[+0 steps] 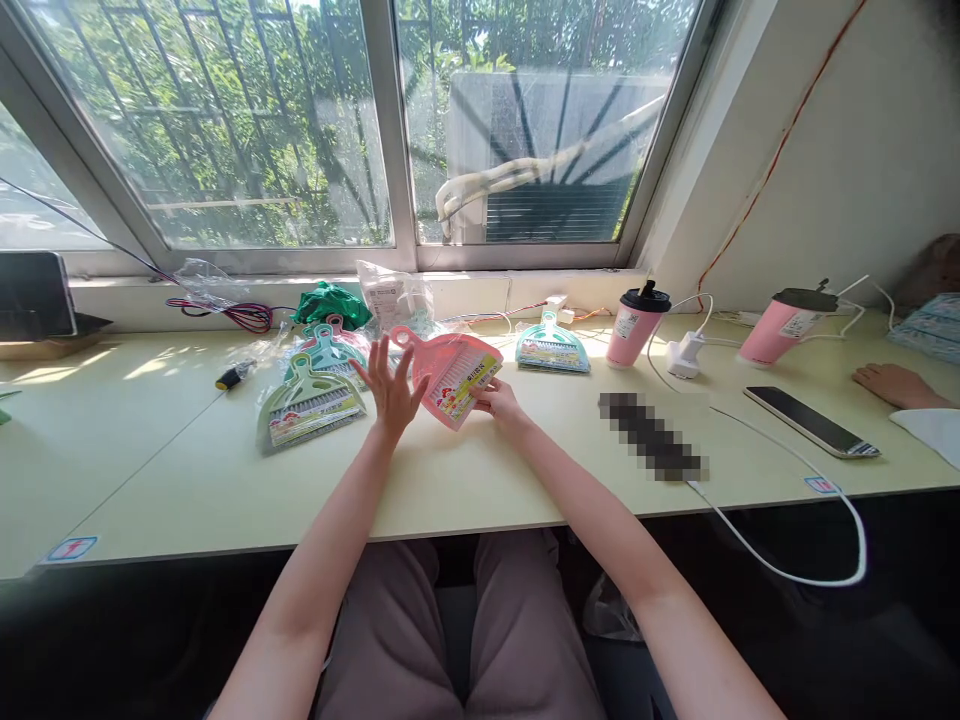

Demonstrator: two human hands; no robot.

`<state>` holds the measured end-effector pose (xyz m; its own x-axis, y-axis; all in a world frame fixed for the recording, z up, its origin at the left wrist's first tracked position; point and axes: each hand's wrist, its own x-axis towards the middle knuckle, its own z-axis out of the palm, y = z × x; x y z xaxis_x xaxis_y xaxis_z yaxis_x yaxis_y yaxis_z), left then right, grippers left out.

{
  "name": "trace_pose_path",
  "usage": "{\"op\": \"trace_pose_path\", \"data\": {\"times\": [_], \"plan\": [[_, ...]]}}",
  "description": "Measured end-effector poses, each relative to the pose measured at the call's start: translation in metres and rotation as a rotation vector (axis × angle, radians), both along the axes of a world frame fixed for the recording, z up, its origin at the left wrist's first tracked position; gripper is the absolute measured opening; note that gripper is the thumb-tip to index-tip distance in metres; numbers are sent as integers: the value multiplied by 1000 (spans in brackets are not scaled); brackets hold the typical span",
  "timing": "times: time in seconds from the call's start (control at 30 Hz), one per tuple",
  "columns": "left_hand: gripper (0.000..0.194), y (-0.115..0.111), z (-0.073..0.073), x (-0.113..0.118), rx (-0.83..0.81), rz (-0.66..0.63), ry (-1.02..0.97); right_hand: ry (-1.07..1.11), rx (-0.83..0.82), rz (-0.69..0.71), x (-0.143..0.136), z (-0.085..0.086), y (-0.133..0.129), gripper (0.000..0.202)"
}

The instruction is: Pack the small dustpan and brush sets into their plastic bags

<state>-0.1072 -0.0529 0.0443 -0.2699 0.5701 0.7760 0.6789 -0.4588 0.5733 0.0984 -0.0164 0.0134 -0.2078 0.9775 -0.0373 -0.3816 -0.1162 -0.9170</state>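
Across the desk [187,490], a light-green dustpan [311,402] lies left of the left hand [391,388], whose fingers are spread beside a pink dustpan [444,368]; the right hand [501,402] grips this dustpan's lower right edge; farther right rests a teal dustpan [553,345].

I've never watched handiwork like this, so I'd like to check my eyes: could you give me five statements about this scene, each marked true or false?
1. The right hand holds a pink dustpan. True.
2. The left hand has its fingers spread. True.
3. The pink dustpan carries no label. False: a printed yellow label shows on it.
4. Only one drink cup is in view. False: there are two pink cups, both with dark lids.
5. Another person's hand is on the table at the far right. True.
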Motion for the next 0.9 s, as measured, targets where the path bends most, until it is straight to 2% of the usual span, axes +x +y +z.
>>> {"op": "trace_pose_path", "data": {"times": [0.07,0.1,0.13,0.2,0.3,0.33,0.4,0.5,0.63,0.77,0.9], "plan": [[91,1,6,2,51,49,-300,23,14,1,-1,1,0,29],[94,2,10,0,42,14,-470,38,16,5,-1,2,0,29],[94,3,14,-2,-3,-71,-639,51,16,12,-2,3,0,30],[96,6,21,-7,-170,-349,-930,64,14,23,-3,3,-1,30],[103,8,21,-7,-340,-751,-1122,53,2,28,-5,2,-1,30],[102,8,18,-3,-350,-834,-1127,47,-11,29,-4,1,-1,31],[93,7,9,9,-353,-919,-1102,40,-56,16,-2,-1,2,31],[83,9,-6,30,-415,-959,-1005,56,-125,-72,3,-2,7,29],[94,14,-21,42,-549,-967,-858,95,-143,-172,7,-1,8,24],[95,16,-22,37,-594,-913,-803,111,-119,-191,4,2,3,22],[98,11,-17,37,-564,-940,-678,64,-120,-159,8,5,1,26]]}}
